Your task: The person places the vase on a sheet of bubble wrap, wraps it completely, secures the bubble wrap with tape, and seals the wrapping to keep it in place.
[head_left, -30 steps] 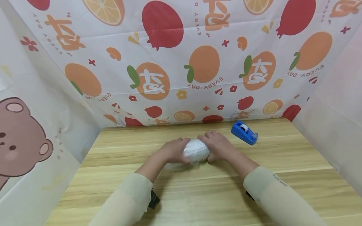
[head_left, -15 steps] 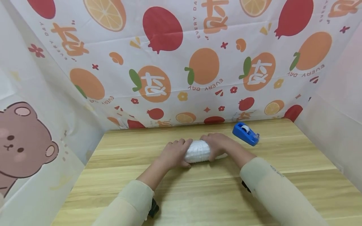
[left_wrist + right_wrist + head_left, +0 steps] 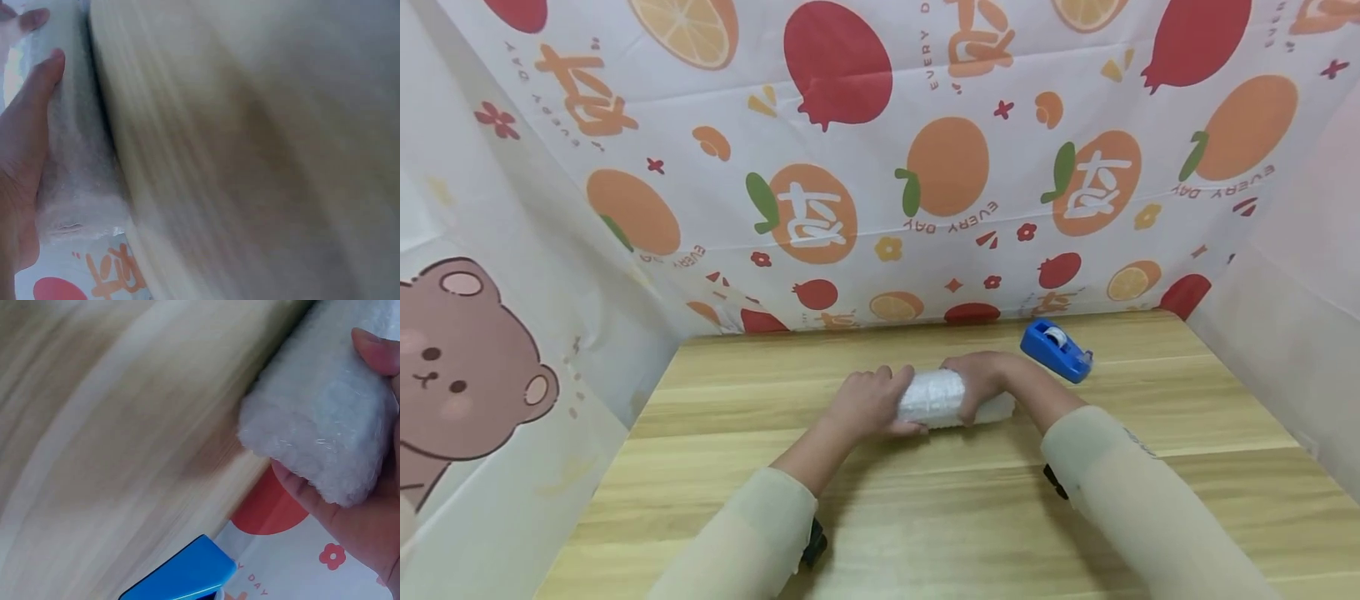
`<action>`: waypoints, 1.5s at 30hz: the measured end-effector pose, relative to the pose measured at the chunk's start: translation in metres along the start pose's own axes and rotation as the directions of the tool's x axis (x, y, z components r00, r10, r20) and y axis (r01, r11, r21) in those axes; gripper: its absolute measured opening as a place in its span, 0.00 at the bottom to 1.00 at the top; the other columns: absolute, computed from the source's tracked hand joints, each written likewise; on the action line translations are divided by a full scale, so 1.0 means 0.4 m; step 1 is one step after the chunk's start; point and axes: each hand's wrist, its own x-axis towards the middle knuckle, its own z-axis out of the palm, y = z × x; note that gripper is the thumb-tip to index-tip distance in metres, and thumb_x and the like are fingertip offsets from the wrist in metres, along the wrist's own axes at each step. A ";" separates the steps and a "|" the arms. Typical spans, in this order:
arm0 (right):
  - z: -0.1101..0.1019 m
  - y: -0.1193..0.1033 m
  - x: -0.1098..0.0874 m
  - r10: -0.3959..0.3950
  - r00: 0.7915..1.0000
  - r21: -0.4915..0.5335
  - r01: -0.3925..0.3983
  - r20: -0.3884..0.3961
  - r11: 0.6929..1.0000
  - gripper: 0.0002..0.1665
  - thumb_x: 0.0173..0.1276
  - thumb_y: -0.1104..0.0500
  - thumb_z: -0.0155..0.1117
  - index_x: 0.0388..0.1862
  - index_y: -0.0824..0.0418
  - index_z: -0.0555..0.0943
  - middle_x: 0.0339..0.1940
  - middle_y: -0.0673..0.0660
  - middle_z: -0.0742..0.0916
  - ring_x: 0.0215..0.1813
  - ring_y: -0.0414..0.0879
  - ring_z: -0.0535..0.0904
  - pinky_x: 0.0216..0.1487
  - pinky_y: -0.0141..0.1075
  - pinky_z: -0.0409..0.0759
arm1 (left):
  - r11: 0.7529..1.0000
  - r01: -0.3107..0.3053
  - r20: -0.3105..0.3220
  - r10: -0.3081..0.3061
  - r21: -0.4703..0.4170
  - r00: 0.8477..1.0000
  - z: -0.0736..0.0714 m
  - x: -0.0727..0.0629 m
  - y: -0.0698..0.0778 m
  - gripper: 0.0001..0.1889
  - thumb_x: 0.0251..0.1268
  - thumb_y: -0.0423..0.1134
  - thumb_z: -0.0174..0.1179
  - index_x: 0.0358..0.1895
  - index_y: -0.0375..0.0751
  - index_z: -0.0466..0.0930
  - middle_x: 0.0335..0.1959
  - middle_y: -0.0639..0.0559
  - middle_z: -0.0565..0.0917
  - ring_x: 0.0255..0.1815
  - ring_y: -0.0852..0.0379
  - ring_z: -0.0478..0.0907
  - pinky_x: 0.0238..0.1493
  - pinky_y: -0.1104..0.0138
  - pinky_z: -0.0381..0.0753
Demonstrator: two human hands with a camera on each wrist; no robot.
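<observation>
A roll-shaped bundle of bubble wrap (image 3: 931, 398) lies on the wooden table, gripped from both sides. My left hand (image 3: 871, 403) curls over its left part, with the thumb along the near side in the left wrist view (image 3: 28, 125). My right hand (image 3: 983, 383) grips it farther right, and the bundle's right end sticks out past the fingers. In the right wrist view the bubble wrap (image 3: 325, 419) shows a crumpled end, with the thumb pressed on its side. Whatever is inside the wrap cannot be made out.
A blue tape dispenser (image 3: 1057, 350) with a roll of tape stands behind and right of the right hand. The wooden table (image 3: 940, 517) ends at a fruit-printed cloth (image 3: 880, 275) at the back. A cloth with a bear print (image 3: 467, 358) hangs at the left.
The right hand has shifted along the bundle, whose right end now shows past it. Both hands keep hold. The view has tilted slightly; the dispenser stays in place.
</observation>
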 end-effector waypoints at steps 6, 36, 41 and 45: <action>0.034 0.008 -0.014 -0.022 0.992 -0.048 0.016 -0.126 0.999 0.50 0.38 0.49 0.85 0.63 0.45 0.73 0.50 0.46 0.81 0.48 0.45 0.75 0.53 0.47 0.76 | 0.999 0.011 0.139 -0.004 -0.053 0.990 -0.012 0.016 0.000 0.42 0.47 0.80 0.55 0.53 0.48 0.69 0.30 0.49 0.79 0.27 0.53 0.78 0.23 0.60 0.75; 0.156 0.010 -0.030 -0.162 0.810 -0.402 -0.097 -0.563 0.911 0.56 0.40 0.39 0.82 0.69 0.45 0.68 0.60 0.54 0.79 0.59 0.55 0.72 0.58 0.57 0.73 | 0.963 0.159 0.361 -0.071 -0.218 0.930 -0.023 0.050 -0.020 0.45 0.46 0.80 0.55 0.59 0.48 0.70 0.38 0.53 0.81 0.33 0.57 0.75 0.38 0.61 0.76; 0.158 0.002 -0.031 -0.150 0.796 -0.412 -0.134 -0.587 0.901 0.56 0.40 0.39 0.82 0.69 0.45 0.67 0.60 0.55 0.79 0.59 0.56 0.72 0.55 0.56 0.75 | 0.961 0.160 0.358 -0.070 -0.227 0.931 -0.024 0.055 -0.025 0.46 0.45 0.81 0.55 0.59 0.48 0.71 0.37 0.54 0.81 0.33 0.57 0.75 0.38 0.62 0.76; 0.163 -0.007 -0.028 -0.120 0.799 -0.407 -0.165 -0.589 0.898 0.56 0.41 0.38 0.81 0.70 0.44 0.66 0.61 0.56 0.78 0.61 0.57 0.72 0.54 0.58 0.75 | 0.950 0.185 0.383 -0.078 -0.250 0.920 -0.024 0.057 -0.028 0.45 0.44 0.81 0.56 0.58 0.49 0.71 0.36 0.55 0.80 0.34 0.57 0.75 0.39 0.62 0.75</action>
